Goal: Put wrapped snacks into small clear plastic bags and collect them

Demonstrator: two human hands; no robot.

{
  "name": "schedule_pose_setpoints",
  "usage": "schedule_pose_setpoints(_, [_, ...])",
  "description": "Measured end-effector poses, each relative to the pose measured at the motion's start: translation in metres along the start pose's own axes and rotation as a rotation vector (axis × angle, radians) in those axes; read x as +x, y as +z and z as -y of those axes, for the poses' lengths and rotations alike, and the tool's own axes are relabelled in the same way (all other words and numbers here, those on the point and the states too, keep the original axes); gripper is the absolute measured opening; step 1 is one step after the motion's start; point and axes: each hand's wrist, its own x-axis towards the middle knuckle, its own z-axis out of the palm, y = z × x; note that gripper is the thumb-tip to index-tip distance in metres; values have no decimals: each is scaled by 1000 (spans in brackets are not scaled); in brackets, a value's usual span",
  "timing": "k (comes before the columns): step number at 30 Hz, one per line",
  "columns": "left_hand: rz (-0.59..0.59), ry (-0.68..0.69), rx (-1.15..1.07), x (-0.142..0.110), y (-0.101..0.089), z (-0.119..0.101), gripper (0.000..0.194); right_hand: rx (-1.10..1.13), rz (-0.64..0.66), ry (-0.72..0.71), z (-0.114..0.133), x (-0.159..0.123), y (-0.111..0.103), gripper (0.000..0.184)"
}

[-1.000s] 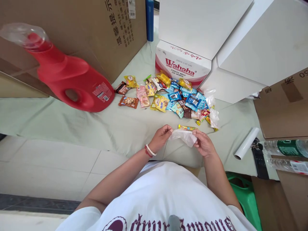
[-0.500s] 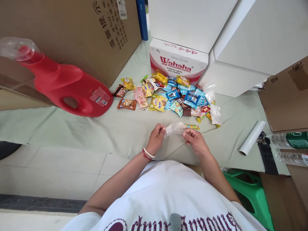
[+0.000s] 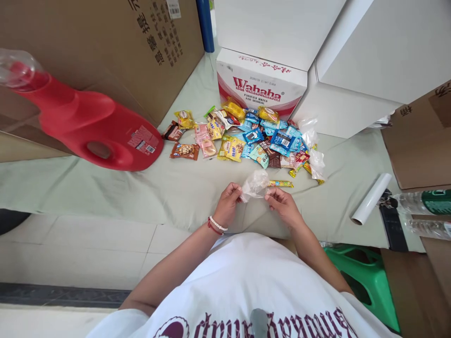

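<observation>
A clear, crumpled plastic bag is stretched between my two hands above the cloth-covered table. My left hand pinches its left end between thumb and fingers. At the other end, my right hand pinches the bag's edge. Just beyond my right fingers lies a thin yellow snack stick, flat on the cloth. Farther back spreads a pile of wrapped snacks, among them a yellow cookie packet, a blue packet and a brown cookie packet.
A red detergent jug lies at left beside a large cardboard box. Behind the snacks stands a Wahaha water carton. More thin plastic bags sit at the pile's right. A white roll and plastic bottles are farther right.
The plastic bag between my hands has puffed out and risen toward the pile. My hands have come slightly closer together, the right one shifting a little left.
</observation>
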Motion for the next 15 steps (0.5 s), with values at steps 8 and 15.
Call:
schedule_pose_setpoints(8, [11, 49, 156, -6, -28, 3, 28, 567, -264, -46, -3, -11, -24, 21])
schedule_pose_setpoints(15, [-377, 396, 667, 17, -76, -31, 10, 260, -269, -328, -3, -28, -44, 14])
